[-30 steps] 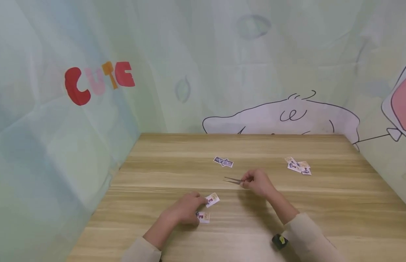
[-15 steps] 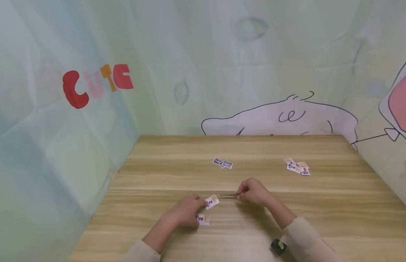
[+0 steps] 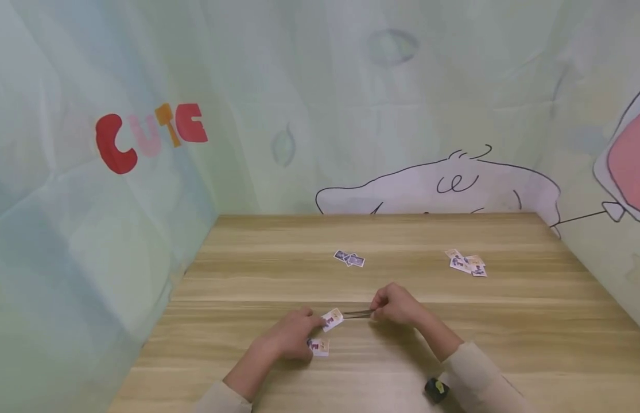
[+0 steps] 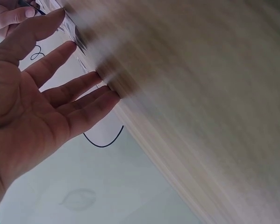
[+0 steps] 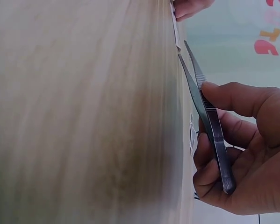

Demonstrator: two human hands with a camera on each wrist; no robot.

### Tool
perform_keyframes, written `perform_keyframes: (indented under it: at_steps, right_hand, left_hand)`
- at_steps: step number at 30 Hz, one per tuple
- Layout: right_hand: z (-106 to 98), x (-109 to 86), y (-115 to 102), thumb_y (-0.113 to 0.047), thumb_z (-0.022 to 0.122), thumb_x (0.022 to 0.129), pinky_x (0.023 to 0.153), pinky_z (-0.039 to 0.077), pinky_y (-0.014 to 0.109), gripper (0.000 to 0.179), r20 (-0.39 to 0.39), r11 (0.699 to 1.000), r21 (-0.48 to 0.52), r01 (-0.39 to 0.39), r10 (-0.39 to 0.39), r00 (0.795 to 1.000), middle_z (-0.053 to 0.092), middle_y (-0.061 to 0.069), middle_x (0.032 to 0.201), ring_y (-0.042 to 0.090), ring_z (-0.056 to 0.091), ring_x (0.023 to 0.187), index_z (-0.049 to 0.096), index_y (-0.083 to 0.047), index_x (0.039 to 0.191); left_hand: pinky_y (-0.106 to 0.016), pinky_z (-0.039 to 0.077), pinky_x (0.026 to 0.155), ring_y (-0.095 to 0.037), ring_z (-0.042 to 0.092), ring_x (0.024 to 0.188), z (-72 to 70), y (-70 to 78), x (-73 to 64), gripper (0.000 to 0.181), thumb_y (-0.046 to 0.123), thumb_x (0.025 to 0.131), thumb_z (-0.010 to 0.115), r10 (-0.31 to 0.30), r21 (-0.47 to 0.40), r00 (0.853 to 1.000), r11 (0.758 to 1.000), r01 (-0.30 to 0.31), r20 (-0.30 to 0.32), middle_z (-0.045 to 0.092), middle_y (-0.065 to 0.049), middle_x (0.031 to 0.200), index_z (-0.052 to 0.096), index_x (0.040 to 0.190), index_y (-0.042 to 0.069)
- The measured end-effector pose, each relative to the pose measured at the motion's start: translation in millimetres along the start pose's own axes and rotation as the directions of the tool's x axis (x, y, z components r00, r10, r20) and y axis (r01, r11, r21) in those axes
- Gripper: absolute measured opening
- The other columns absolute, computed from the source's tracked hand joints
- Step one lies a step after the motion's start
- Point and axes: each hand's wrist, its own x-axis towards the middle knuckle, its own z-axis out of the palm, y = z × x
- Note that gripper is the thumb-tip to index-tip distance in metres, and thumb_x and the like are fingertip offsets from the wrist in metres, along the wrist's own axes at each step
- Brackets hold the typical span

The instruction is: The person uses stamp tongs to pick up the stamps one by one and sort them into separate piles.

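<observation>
My right hand (image 3: 397,304) pinches a pair of metal tweezers (image 5: 207,112) between thumb and fingers. The tweezers' two tips stand slightly apart, right at the edge of a small printed card (image 3: 332,319) in the head view. My left hand (image 3: 291,334) rests on the table, its fingers fairly straight and spread in the left wrist view. Its fingertips touch the left end of that card. A second printed card (image 3: 320,347) lies just below, partly hidden by the left thumb.
Several dark-faced cards (image 3: 356,261) overlap at the middle back of the wooden table (image 3: 258,246). Several lighter printed cards (image 3: 461,264) lie at the back right. A black object with a yellow-green mark (image 3: 436,389) is by the right sleeve.
My right hand has brought the tweezers down and left, from above the table's middle to the upper card's edge. The left hand and the cards have stayed in place.
</observation>
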Motion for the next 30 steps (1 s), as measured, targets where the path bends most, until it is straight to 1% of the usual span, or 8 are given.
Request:
perform_keyframes:
  at_steps: [5, 9, 15, 20, 27, 30]
  right_hand:
    - [1.0, 2.3, -0.7, 0.001, 0.071, 0.071, 0.061, 0.045, 0.03, 0.009, 0.005, 1.0, -0.002, 0.007, -0.007, 1.0, 0.06, -0.001, 0.067, 0.015, 0.052, 0.064, 0.066, -0.004, 0.076]
    - [3.6, 3.5, -1.5, 0.001, 0.071, 0.071, 0.062, 0.045, 0.03, 0.008, 0.004, 1.0, -0.003, -0.002, 0.002, 1.0, 0.06, -0.001, 0.067, 0.015, 0.052, 0.064, 0.066, -0.004, 0.076]
    - [6.2, 5.0, -2.0, 0.002, 0.069, 0.073, 0.06, 0.044, 0.03, 0.005, 0.016, 1.0, -0.006, -0.015, 0.015, 1.0, 0.059, -0.001, 0.068, 0.016, 0.051, 0.064, 0.066, -0.002, 0.075]
    - [6.4, 8.0, -1.7, 0.002, 0.068, 0.073, 0.059, 0.042, 0.029, 0.007, -0.004, 1.0, -0.027, -0.009, 0.009, 1.0, 0.059, -0.001, 0.067, 0.016, 0.05, 0.063, 0.065, -0.003, 0.072]
    - [8.6, 9.9, -0.9, 0.003, 0.068, 0.073, 0.057, 0.043, 0.028, 0.008, 0.015, 1.0, -0.017, -0.008, 0.009, 1.0, 0.058, -0.001, 0.066, 0.015, 0.049, 0.062, 0.065, -0.004, 0.072]
    - [8.5, 10.3, -0.4, 0.003, 0.067, 0.073, 0.057, 0.042, 0.028, 0.008, 0.016, 1.0, -0.011, -0.016, 0.017, 1.0, 0.058, -0.001, 0.066, 0.016, 0.049, 0.062, 0.065, -0.004, 0.072]
  left_hand:
    - [-0.043, 0.047, 0.084, -0.029, 0.052, 0.098, -2.1, 0.4, 1.2, 0.066, 0.004, 0.055, 0.073, 0.002, -0.009, 1.0, 1.0, -0.002, -0.003, 0.054, -0.014, 0.115, 0.061, 0.12, 0.007]
    - [-0.044, 0.046, 0.084, -0.03, 0.052, 0.098, -3.1, 1.1, 1.5, 0.066, 0.004, 0.055, 0.074, 0.004, -0.004, 1.0, 1.0, -0.004, 0.001, 0.054, -0.015, 0.116, 0.061, 0.12, 0.008]
    - [-0.044, 0.047, 0.083, -0.031, 0.053, 0.099, 0.6, 1.4, 0.6, 0.068, 0.004, 0.054, 0.074, 0.0, -0.003, 1.0, 1.0, 0.0, 0.009, 0.053, -0.017, 0.117, 0.061, 0.12, 0.008]
    - [-0.045, 0.047, 0.084, -0.031, 0.052, 0.099, 1.7, 0.5, 1.0, 0.066, 0.005, 0.055, 0.074, 0.008, -0.012, 1.0, 1.0, -0.008, 0.001, 0.053, -0.016, 0.117, 0.061, 0.12, 0.008]
    - [-0.041, 0.048, 0.08, -0.026, 0.053, 0.093, -0.6, 0.6, -1.6, 0.065, 0.005, 0.054, 0.075, 0.012, -0.002, 1.0, 1.0, -0.012, 0.003, 0.055, -0.013, 0.111, 0.062, 0.118, 0.007]
    - [-0.042, 0.048, 0.08, -0.028, 0.053, 0.093, -1.8, 0.1, -1.7, 0.066, 0.005, 0.054, 0.074, 0.019, -0.002, 1.0, 1.0, -0.019, -0.001, 0.055, -0.014, 0.111, 0.062, 0.118, 0.007]
